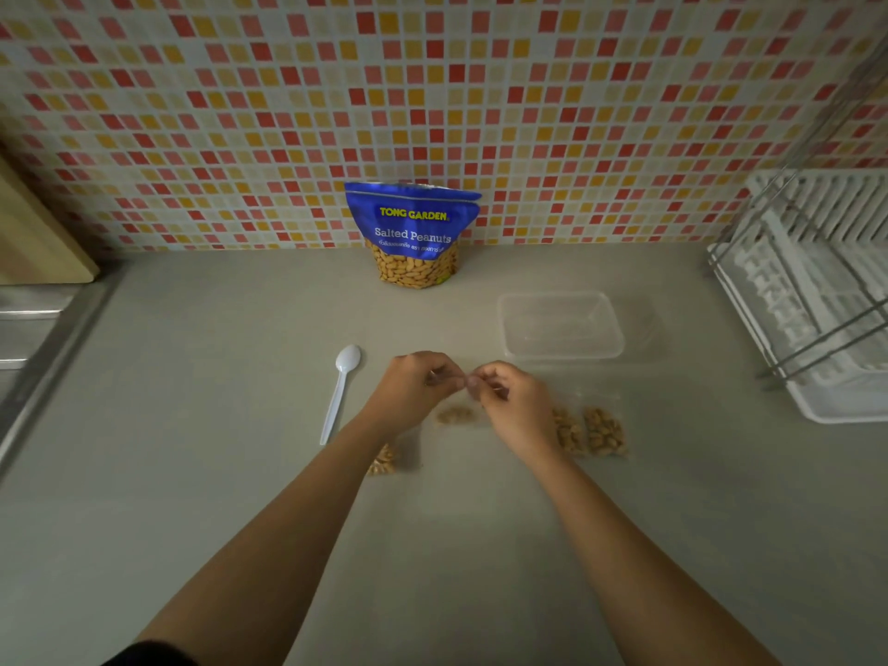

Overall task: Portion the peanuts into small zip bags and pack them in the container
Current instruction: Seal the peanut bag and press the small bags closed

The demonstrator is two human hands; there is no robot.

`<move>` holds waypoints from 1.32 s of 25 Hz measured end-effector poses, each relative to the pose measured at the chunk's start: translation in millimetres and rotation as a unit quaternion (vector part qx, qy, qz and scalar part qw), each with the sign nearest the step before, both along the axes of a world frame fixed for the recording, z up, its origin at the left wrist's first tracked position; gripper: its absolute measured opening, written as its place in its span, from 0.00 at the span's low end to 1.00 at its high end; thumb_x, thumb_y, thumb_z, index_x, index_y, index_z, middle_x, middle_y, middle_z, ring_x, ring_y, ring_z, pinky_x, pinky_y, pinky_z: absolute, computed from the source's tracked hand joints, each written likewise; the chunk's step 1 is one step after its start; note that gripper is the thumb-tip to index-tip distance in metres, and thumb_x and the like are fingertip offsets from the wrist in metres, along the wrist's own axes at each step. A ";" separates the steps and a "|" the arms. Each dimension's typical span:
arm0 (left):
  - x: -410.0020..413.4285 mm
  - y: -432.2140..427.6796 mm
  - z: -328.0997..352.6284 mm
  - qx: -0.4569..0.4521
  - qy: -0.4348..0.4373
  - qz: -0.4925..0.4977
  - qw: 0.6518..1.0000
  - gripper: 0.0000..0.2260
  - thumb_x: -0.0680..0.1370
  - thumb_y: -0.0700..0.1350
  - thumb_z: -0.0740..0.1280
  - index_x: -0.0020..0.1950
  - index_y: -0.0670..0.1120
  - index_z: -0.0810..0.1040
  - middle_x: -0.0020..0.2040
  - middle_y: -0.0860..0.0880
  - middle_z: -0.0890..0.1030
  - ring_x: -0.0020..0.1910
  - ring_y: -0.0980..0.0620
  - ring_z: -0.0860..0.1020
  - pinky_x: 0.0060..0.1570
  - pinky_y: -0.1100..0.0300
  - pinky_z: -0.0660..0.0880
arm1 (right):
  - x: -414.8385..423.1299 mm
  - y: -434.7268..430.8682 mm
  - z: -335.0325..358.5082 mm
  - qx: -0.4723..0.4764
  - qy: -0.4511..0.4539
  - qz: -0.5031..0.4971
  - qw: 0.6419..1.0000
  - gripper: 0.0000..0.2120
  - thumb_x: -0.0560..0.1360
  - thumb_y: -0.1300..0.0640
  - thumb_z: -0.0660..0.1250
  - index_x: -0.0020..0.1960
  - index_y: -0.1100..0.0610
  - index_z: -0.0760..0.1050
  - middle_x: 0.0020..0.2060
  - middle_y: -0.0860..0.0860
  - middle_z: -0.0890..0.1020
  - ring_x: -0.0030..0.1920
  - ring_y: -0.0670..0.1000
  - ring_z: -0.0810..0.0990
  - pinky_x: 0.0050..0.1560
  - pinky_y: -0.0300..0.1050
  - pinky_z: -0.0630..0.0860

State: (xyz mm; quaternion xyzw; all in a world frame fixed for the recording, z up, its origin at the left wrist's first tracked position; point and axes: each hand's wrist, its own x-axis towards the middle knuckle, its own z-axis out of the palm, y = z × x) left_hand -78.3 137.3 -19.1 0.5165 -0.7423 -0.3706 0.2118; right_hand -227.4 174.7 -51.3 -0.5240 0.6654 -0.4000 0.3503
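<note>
Now my left hand (417, 384) and right hand (510, 397) pinch the small zip bag (456, 411) by its top, peanuts sagging low, to seal it; 2 filled bags (590, 431) wait beside the container (561, 325).

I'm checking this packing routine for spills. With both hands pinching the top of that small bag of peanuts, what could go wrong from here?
1. The left hand and right hand hold the small zip bag only by its top; if the seal is incomplete, peanuts may spill onto the counter.
2. The big peanut pouch stands open-topped against the wall; a bump could tip it.
3. The container is still empty, and a filled bag under the left forearm could get brushed away.
</note>
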 end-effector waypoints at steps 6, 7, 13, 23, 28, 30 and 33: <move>14.4 1.5 23.5 -0.037 0.003 0.068 0.997 0.05 0.72 0.45 0.72 0.40 0.43 0.82 0.35 0.55 0.78 0.34 0.63 0.74 0.38 0.75 0.67 | 19.6 -2.0 25.6 -0.071 0.038 -0.045 0.996 0.05 0.71 0.61 0.69 0.37 0.54 0.78 0.27 0.44 0.75 0.29 0.43 0.73 0.34 0.37 0.67; 19.6 0.2 22.9 -0.031 0.003 0.069 0.997 0.05 0.72 0.46 0.72 0.40 0.45 0.82 0.35 0.54 0.79 0.36 0.61 0.75 0.40 0.70 0.68 | 21.0 -1.9 27.1 -0.080 0.042 -0.047 0.995 0.05 0.71 0.62 0.69 0.37 0.54 0.78 0.27 0.43 0.75 0.30 0.43 0.73 0.34 0.37 0.67; 46.3 1.3 24.1 0.016 0.013 0.070 0.997 0.07 0.71 0.49 0.73 0.37 0.47 0.80 0.35 0.50 0.81 0.34 0.58 0.75 0.36 0.70 0.69 | 26.3 3.7 30.3 -0.101 0.042 -0.036 0.993 0.05 0.71 0.62 0.69 0.37 0.55 0.78 0.27 0.43 0.76 0.31 0.38 0.75 0.33 0.29 0.67; 55.3 54.2 -22.3 0.250 0.232 0.132 0.931 0.10 0.73 0.35 0.70 0.51 0.44 0.74 0.42 0.48 0.81 0.39 0.52 0.81 0.41 0.60 0.77 | 30.5 3.0 13.7 0.057 -0.152 -0.054 0.985 0.07 0.75 0.59 0.67 0.38 0.51 0.76 0.36 0.52 0.82 0.34 0.48 0.79 0.40 0.44 0.80; 39.5 73.3 -49.5 0.131 0.069 0.227 0.963 0.03 0.73 0.38 0.68 0.45 0.42 0.76 0.38 0.47 0.82 0.36 0.49 0.80 0.37 0.66 0.75 | 40.7 2.4 -21.6 0.070 0.083 -0.036 0.993 0.05 0.71 0.56 0.70 0.43 0.57 0.82 0.40 0.53 0.85 0.41 0.51 0.83 0.42 0.38 0.72; 32.9 76.6 -56.8 0.057 -0.062 0.202 0.976 0.03 0.75 0.39 0.64 0.45 0.41 0.76 0.41 0.44 0.81 0.41 0.44 0.80 0.40 0.58 0.73 | 46.4 0.4 -29.7 0.084 0.130 -0.001 0.988 0.06 0.71 0.58 0.70 0.43 0.60 0.83 0.40 0.55 0.86 0.42 0.53 0.83 0.42 0.38 0.71; 24.5 77.5 -59.1 0.011 -0.178 0.152 0.972 0.08 0.77 0.41 0.60 0.50 0.38 0.75 0.49 0.39 0.80 0.48 0.39 0.78 0.44 0.52 0.71 | 48.6 -1.8 -35.7 0.084 0.192 0.035 0.977 0.07 0.70 0.58 0.69 0.42 0.61 0.83 0.39 0.60 0.85 0.43 0.57 0.83 0.45 0.46 0.75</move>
